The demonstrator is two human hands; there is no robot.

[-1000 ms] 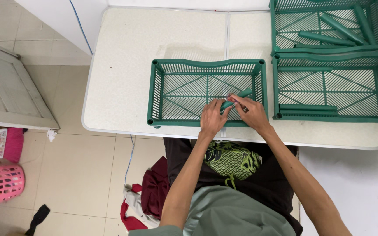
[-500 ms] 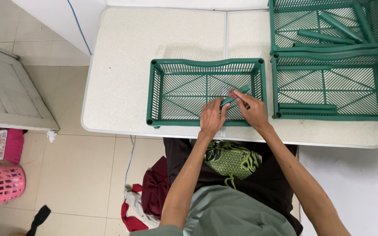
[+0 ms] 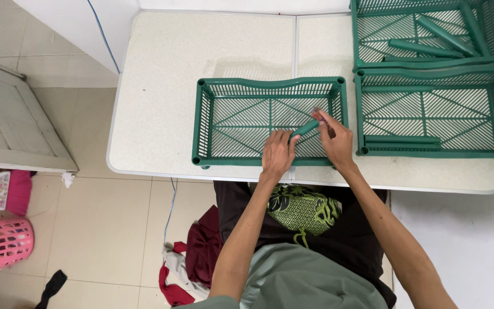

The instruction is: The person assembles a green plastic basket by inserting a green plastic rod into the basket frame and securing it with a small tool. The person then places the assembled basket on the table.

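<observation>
While my left hand [image 3: 277, 153] and right hand [image 3: 335, 140] gripped the green rod [image 3: 305, 128], its far end had tilted further up over the near basket [image 3: 270, 162].

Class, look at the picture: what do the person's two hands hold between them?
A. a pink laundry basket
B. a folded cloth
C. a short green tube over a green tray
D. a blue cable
C: the left hand and right hand grip a short green tube above the green tray on the white table.
</observation>
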